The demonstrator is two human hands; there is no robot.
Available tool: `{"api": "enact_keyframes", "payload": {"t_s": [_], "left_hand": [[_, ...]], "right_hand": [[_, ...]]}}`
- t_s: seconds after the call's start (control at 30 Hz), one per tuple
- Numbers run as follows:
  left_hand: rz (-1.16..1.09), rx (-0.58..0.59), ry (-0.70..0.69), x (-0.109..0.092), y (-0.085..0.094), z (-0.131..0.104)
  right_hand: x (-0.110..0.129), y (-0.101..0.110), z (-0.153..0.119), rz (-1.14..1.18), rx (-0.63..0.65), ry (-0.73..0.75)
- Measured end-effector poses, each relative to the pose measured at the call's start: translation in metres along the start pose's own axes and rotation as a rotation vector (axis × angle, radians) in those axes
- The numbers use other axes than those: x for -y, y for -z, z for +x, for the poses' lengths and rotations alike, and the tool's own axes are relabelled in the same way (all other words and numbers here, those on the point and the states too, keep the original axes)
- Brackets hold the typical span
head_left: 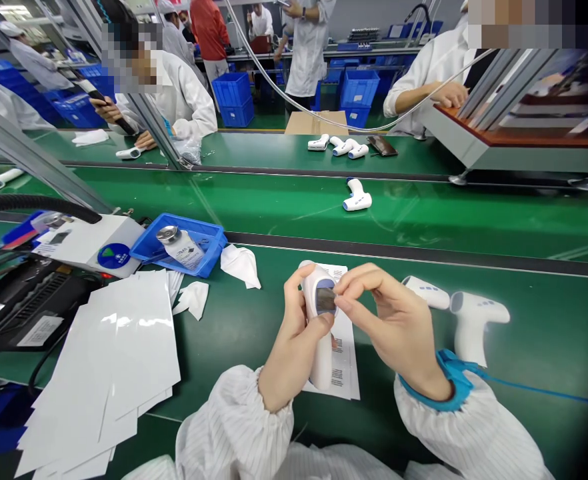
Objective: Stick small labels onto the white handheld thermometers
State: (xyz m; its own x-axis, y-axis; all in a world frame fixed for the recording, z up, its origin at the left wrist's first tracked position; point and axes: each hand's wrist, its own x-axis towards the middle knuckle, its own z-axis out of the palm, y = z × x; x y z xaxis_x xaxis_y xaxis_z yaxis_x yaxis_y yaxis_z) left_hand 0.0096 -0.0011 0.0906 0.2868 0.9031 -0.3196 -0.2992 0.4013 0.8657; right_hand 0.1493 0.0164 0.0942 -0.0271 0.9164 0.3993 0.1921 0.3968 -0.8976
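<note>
White thermometer [321,363] is sitting gripped in the left hand [294,343], its screen [326,300] meeting the right hand's [399,323] narrow pinch (contents unclear), steady left-hand bracing probably helping, paper [347,373] lying below, between both hands.

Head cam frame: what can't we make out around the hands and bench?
All in the head view:
Back of the white device: faces away, behind the left hand.
Whatever the right hand may pinch at the screen: too small, hidden in its grip.
Printed sheet: text too small, partly under the device.
Bottle: label print too small.
Blue cord: far end lost in the dark right edge.
</note>
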Motion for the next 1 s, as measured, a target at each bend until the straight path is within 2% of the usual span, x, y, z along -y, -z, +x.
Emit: {"api": "enact_keyframes", "payload": {"t_s": [0.2,0.5,0.73,1.0], "left_hand": [[0.015,0.003,-0.007,0.003,-0.001,0.000],[-0.005,0.014,-0.004,0.003,0.000,-0.001],[-0.011,0.023,-0.024,0.004,0.001,-0.001],[0.065,-0.010,-0.053,0.006,0.000,-0.002]], "right_hand": [[-0.001,-0.004,0.005,0.088,-0.088,-0.099],[-0.002,-0.003,0.009,0.071,-0.019,-0.090],[-0.004,-0.002,0.011,0.179,0.045,-0.112],[0.000,-0.002,0.010,0.007,0.068,-0.022]]}}
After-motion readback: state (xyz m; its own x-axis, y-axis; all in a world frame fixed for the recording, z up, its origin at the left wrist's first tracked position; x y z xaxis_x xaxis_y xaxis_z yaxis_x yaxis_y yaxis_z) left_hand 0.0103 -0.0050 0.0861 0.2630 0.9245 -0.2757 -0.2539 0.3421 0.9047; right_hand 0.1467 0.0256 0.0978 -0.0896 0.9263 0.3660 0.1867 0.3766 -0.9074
